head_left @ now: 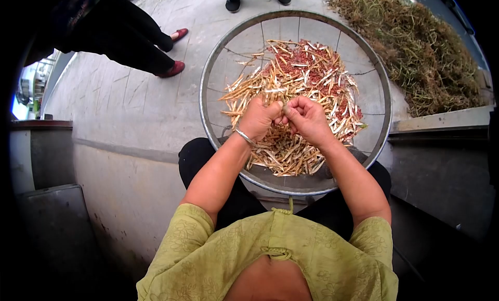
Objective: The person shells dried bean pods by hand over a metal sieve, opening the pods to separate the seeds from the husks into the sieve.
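A round metal-rimmed sieve rests on my knees, holding a heap of pale dry bean pods mixed with small red beans. My left hand, with a silver bangle on its wrist, and my right hand meet above the middle of the sieve. Both are closed, fingertips touching, pinching one small pod between them; the pod is mostly hidden by the fingers.
A pile of dry brownish-green stalks lies at the upper right on the concrete. One person's legs in dark trousers and red shoes stand at the upper left. Another person's black shoes are beyond the sieve. A step drops away at left.
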Demonstrator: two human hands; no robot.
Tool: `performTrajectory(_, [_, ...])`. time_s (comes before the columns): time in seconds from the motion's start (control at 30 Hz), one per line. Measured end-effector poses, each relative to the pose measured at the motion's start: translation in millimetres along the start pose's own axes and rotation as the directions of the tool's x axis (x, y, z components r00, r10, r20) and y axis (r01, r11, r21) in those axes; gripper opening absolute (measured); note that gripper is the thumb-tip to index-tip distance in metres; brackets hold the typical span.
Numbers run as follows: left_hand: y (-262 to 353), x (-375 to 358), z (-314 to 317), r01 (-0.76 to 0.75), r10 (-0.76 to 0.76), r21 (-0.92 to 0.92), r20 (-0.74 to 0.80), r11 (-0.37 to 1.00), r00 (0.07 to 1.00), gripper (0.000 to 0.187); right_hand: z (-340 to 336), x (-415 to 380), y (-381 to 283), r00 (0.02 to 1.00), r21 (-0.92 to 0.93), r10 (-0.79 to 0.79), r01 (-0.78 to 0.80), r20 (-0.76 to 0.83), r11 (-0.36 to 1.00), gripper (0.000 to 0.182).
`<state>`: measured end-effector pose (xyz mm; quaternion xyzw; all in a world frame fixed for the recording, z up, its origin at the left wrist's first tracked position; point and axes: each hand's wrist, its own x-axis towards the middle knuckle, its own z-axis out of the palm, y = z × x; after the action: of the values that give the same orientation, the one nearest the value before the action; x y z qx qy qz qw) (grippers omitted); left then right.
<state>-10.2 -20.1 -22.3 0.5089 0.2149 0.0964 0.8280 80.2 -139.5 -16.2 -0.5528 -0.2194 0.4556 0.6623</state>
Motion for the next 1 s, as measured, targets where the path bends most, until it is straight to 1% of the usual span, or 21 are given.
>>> performTrajectory(0.07, [3,-1,5,-0.005,0.007,0.044,-0.048,0.999,0.999,0.013,3,-2,-6,0.999,-0.149,-0.024,0.021,-0.022,0.989,0.012])
performTrajectory(0.1, [3,-2,5,-0.003,0.005,0.042,-0.049,0.999,0.999,0.013,2,-2,-7,1.000,-0.149,-0.022,0.019,-0.022,0.989,0.012])
performTrajectory(0.17, [5,-2,5,-0.022,0.026,0.124,-0.025,0.992,0.999,0.013,-4,-1,-10,1.000,-0.237,-0.013,0.018,0.021,0.971,0.015])
performTrajectory(0.3, [0,-2,2,-0.010,0.024,0.195,-0.071,0.981,0.997,0.012,-2,-2,-6,1.000,-0.279,-0.012,0.010,-0.005,0.960,0.018])
performTrajectory(0.33, [3,-2,3,-0.029,0.034,0.176,-0.023,0.984,0.999,0.012,-2,-1,-4,1.000,-0.278,-0.011,0.009,-0.005,0.961,0.018])
performTrajectory(0.37, [4,-2,3,-0.048,0.045,0.157,0.025,0.986,0.999,0.011,-2,0,-3,1.000,-0.199,-0.005,0.005,0.002,0.980,0.019])
performTrajectory(0.4, [4,-3,3,-0.047,0.044,0.156,0.024,0.987,0.999,0.011,-3,1,-2,1.000,-0.119,-0.001,0.001,0.008,0.993,0.020])
performTrajectory(0.5, [2,-1,1,-0.009,0.006,0.139,0.018,0.990,1.000,0.008,-5,3,-1,0.999,-0.182,0.046,-0.044,0.006,0.982,0.015])
performTrajectory(0.53, [-1,0,1,-0.023,0.027,0.204,-0.016,0.979,1.000,0.006,-6,3,1,0.999,-0.181,0.047,-0.045,0.005,0.982,0.015])
performTrajectory(0.57, [-4,1,0,-0.034,0.049,0.267,-0.049,0.963,0.998,0.006,-7,3,4,0.993,-0.433,-0.120,0.111,0.007,0.894,0.013])
performTrajectory(0.6, [-7,2,-2,-0.033,0.048,0.266,-0.050,0.963,0.998,0.006,-8,2,7,0.959,-0.651,-0.277,0.243,0.052,0.719,0.011])
performTrajectory(0.67, [-12,3,-5,-0.115,0.174,0.505,-0.072,0.856,0.982,0.010,-6,1,8,0.964,-0.697,-0.264,0.211,0.032,0.686,0.011])
performTrajectory(0.7, [-10,2,-3,-0.112,0.171,0.505,-0.072,0.856,0.983,0.010,-5,1,7,0.966,-0.740,-0.257,0.181,0.012,0.648,0.012])
performTrajectory(0.73, [-7,0,1,-0.081,0.145,0.465,-0.102,0.882,0.984,0.010,-3,0,1,0.978,-0.750,-0.211,0.138,-0.002,0.647,0.011])
performTrajectory(0.77, [-5,-1,3,-0.052,0.118,0.423,-0.132,0.905,0.984,0.010,-5,2,4,0.978,-0.749,-0.210,0.136,-0.004,0.648,0.011])
performTrajectory(0.83, [-5,1,2,-0.041,0.111,0.412,-0.148,0.910,0.983,0.011,-12,9,17,0.994,-0.462,-0.106,0.096,0.005,0.881,0.012])
performTrajectory(0.87, [-5,1,2,-0.051,0.105,0.350,-0.139,0.935,0.985,0.010,-14,10,21,0.994,-0.355,-0.105,0.106,0.021,0.929,0.011])
performTrajectory(0.9, [-3,1,2,-0.059,0.100,0.286,-0.129,0.956,0.987,0.010,-13,10,20,0.994,-0.355,-0.104,0.105,0.021,0.929,0.011])
performTrajectory(0.93, [-4,1,2,-0.058,0.099,0.285,-0.131,0.957,0.987,0.010,-12,8,16,0.998,-0.346,-0.052,0.058,0.026,0.937,0.011])
performTrajectory(0.97, [-5,1,1,-0.045,0.092,0.315,-0.137,0.948,0.986,0.010,-11,7,12,1.000,-0.336,0.000,0.010,0.030,0.942,0.011])
performTrajectory(1.0, [-5,1,1,-0.032,0.086,0.345,-0.143,0.938,0.986,0.010,-8,6,6,1.000,-0.335,0.002,0.008,0.030,0.942,0.011])
